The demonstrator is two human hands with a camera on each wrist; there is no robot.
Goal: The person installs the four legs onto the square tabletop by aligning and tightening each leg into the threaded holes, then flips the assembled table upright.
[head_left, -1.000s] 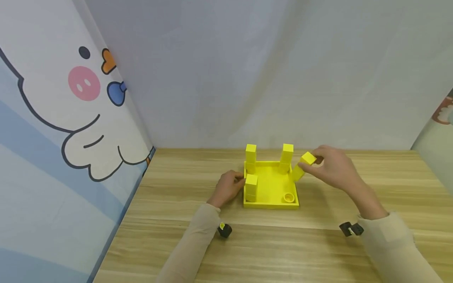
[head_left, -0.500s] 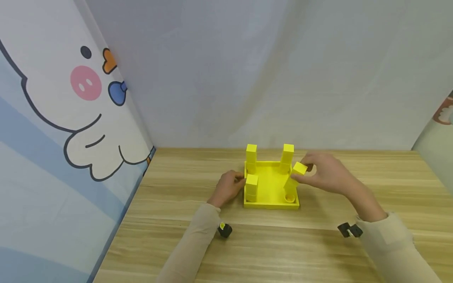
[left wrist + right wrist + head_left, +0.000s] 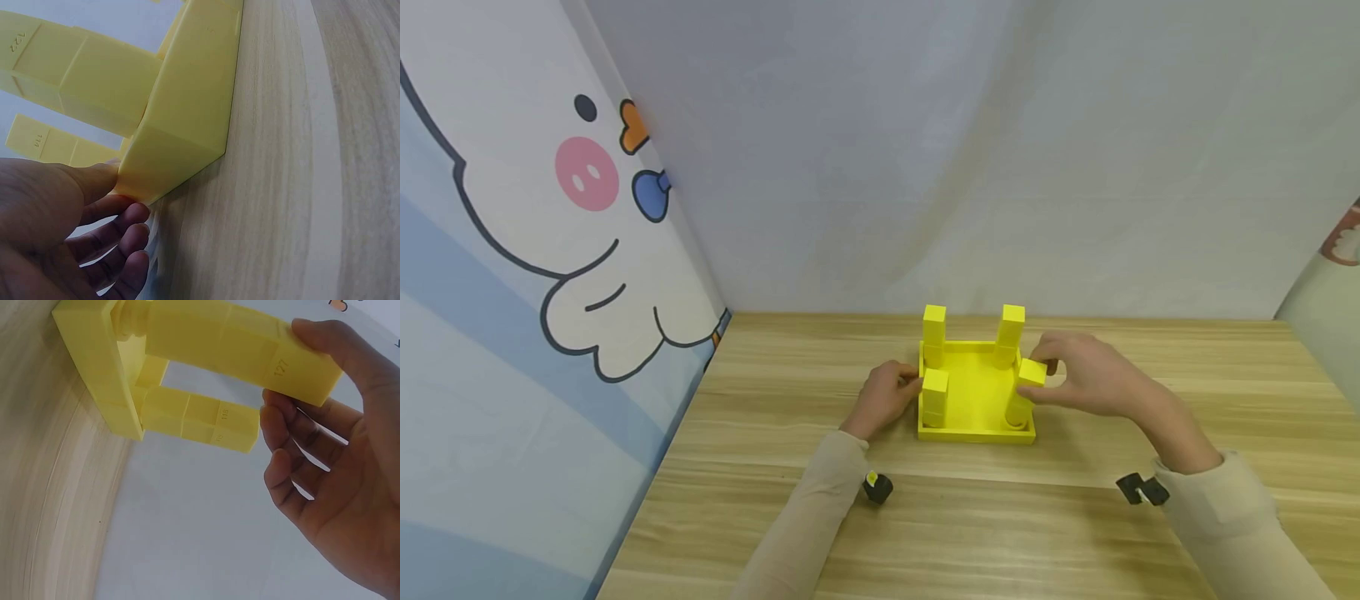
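Gripping the top of a yellow post [image 3: 1028, 385], the right hand [image 3: 1086, 383] holds it between thumb and curled fingers [image 3: 294, 434] at the near right corner of a square yellow tray [image 3: 973, 433]. The post stands almost upright with its foot down at that corner; from the wrist view its round peg seems to meet the tray floor, though I cannot tell how deep it sits. A number is stamped into the side of the post near the fingertips.

Over on the other side, the left hand [image 3: 883, 398] rests against the tray's left wall. Its thumb [image 3: 94, 181] presses on the tray's corner and the other fingers hang loosely curled below it, touching the counter [image 3: 820, 367] rather than wrapping round anything.

Three more yellow posts stand in the tray: one at the near left corner [image 3: 934, 393], just beside the left hand, one at the far left [image 3: 933, 335] and one at the far right [image 3: 1009, 335]. All three are upright.

The tray sits on the pale wooden counter, towards the back, near a grey cloth wall [image 3: 962, 150]. A curtain with a cartoon pig face [image 3: 587, 171] hangs along the left side. Beige sleeves [image 3: 820, 500] cover both forearms.
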